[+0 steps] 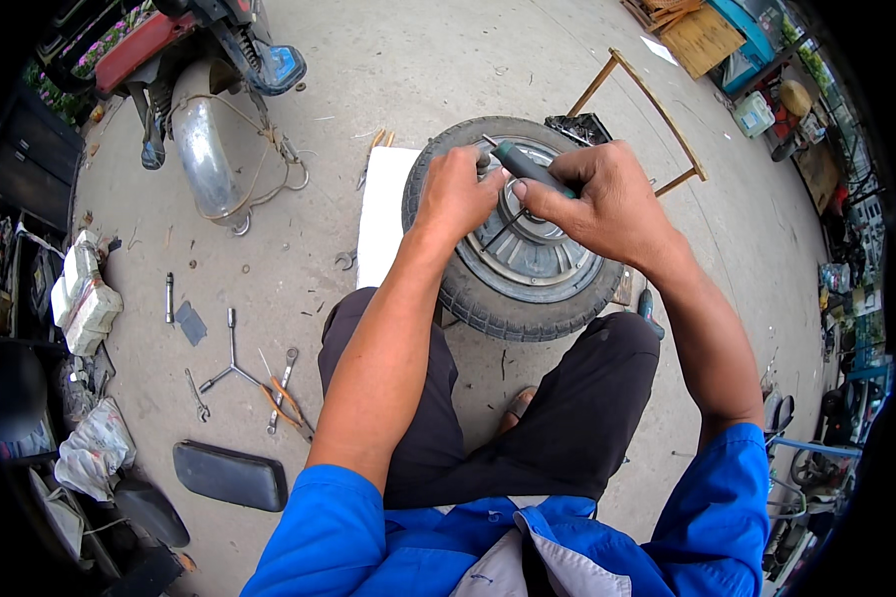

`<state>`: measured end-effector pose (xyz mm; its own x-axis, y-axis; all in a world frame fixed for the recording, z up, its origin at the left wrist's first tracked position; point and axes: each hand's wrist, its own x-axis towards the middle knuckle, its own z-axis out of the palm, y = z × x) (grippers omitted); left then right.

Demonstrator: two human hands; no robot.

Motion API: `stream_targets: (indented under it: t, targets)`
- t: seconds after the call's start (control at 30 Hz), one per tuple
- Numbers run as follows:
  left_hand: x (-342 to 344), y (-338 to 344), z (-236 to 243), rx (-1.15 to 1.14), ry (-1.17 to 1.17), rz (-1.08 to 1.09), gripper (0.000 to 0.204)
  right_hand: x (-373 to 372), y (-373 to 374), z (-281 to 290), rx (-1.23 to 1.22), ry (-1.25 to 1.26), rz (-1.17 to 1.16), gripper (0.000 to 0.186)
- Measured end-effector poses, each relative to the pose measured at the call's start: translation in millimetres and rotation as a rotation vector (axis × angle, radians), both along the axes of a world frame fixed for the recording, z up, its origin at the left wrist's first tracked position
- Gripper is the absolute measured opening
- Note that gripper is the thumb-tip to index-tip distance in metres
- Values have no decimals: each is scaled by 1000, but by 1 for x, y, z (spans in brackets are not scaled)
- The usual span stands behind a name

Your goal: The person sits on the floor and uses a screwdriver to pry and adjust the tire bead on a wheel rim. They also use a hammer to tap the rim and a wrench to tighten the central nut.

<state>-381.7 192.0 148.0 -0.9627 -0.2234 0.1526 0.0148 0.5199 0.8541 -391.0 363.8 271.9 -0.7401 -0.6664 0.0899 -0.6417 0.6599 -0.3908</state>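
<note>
The person's right hand (607,204) has its fingers wrapped around a dark green tool (531,170), above the wheel (516,323) in front of the knees (623,341). The left hand (458,196) is just beside the tool's tip (490,140); its fingers are bent, but from here I cannot tell whether they pinch something.

Counting one wheel (550,265); over it, two hands (458,197) (612,199) and one green-handled tool (534,169); left of it, one Y-shaped wrench (234,367); right of it, one brown frame (660,111).
</note>
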Motion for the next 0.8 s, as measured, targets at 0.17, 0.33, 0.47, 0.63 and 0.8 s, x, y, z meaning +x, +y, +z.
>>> stream_targets:
  t: [0.17, 0.33, 0.47, 0.63, 0.8]
  targets:
    - [-2, 0, -5, 5, 12, 8, 34, 6, -9, -4, -109, 63, -28, 34]
    - [-1, 3, 0, 10, -11, -5, 37, 0, -6, -16, -290, 115, 107, 51]
    - [0, 1, 0, 5, -11, 6, 33, 0, 0, 5, -223, -404, 34, 51]
    - [-2, 2, -4, 12, 12, 13, 32, -2, 1, 19, -104, -480, 37, 54]
    - [-3, 1, -7, 28, 13, 10, 32, 5, 0, 19, 171, 385, 117, 34]
